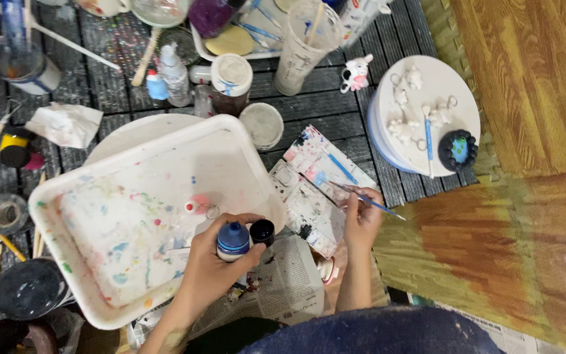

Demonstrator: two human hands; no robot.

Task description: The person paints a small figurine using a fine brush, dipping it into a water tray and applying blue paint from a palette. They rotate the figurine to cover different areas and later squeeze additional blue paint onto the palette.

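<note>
My left hand (214, 259) grips a small paint bottle (233, 240) with a dark blue top, and its black cap (262, 231) sits between my fingertips beside it. The bottle hovers over the near right corner of a white paint-stained tray (54, 196). My right hand (362, 219) holds a thin brush (368, 200) with a blue handle, its tip over a paint-smeared white palette (309, 196). Crumpled newspaper (289, 282) lies under both hands.
A round white board (450, 85) at the right carries small white figurines, a blue brush and a dark blue-green piece (458, 150). Jars, bottles, cups with brushes (299, 46) and a paper wad (63, 123) crowd the dark slatted mat. Wooden floor lies at the right.
</note>
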